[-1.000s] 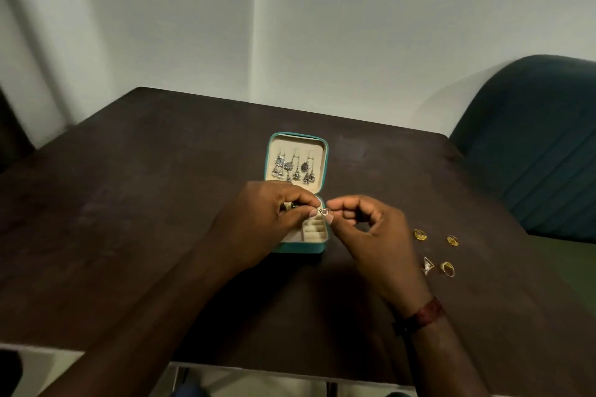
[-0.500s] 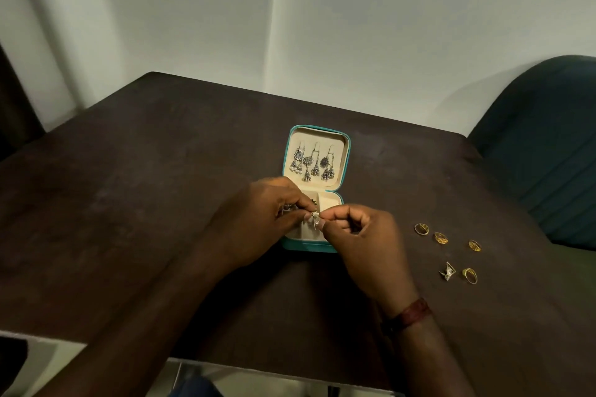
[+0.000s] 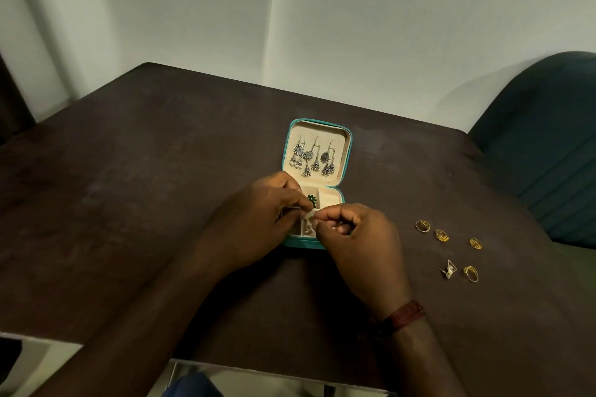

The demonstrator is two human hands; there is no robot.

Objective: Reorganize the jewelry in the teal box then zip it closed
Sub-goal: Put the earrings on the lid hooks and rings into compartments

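The teal box [image 3: 347, 151] lies open in the middle of the dark table, its cream lid flat with several silver drop earrings [image 3: 312, 158] hanging in it. Both hands meet over the box's lower tray. My left hand [image 3: 258, 219] and my right hand [image 3: 354, 238] pinch one small pale piece of jewelry [image 3: 310, 214] between their fingertips. A green-stoned piece [image 3: 312, 200] sits in a tray compartment just behind the fingers. Most of the tray is hidden by the hands.
Several gold rings [image 3: 442, 235] and a small silver triangular earring [image 3: 449, 268] lie loose on the table [image 3: 145, 203] right of the box. A teal chair [image 3: 548, 138] stands at the table's far right. A white wall runs behind.
The view has shifted, so the box sits further right in frame. Both hands stay together over the tray, pinching the small piece, and have moved slightly nearer the tray's front.
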